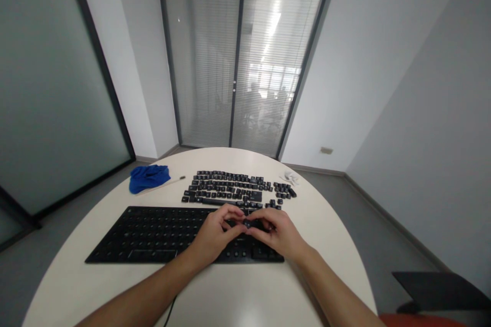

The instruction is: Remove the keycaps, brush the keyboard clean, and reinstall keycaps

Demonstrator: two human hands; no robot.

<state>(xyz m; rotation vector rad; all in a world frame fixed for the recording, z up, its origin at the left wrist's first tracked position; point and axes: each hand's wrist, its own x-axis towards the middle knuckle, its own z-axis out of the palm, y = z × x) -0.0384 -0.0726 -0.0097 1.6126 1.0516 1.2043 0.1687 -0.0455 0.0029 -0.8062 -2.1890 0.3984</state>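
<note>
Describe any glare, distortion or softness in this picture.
Head view: bright streak in the right glass panel; head view: pale sheen on the table; head view: apparent wide-angle lean in the door frame; head view: markings on the loose keycaps too soft to read.

The left hand [212, 232] is bare, with slender fingers [230, 209], and the left forearm [141, 294] is bare too. The right hand [283, 234] is likewise uncovered, the right forearm [334, 286] slim and broader toward the near side.
</note>
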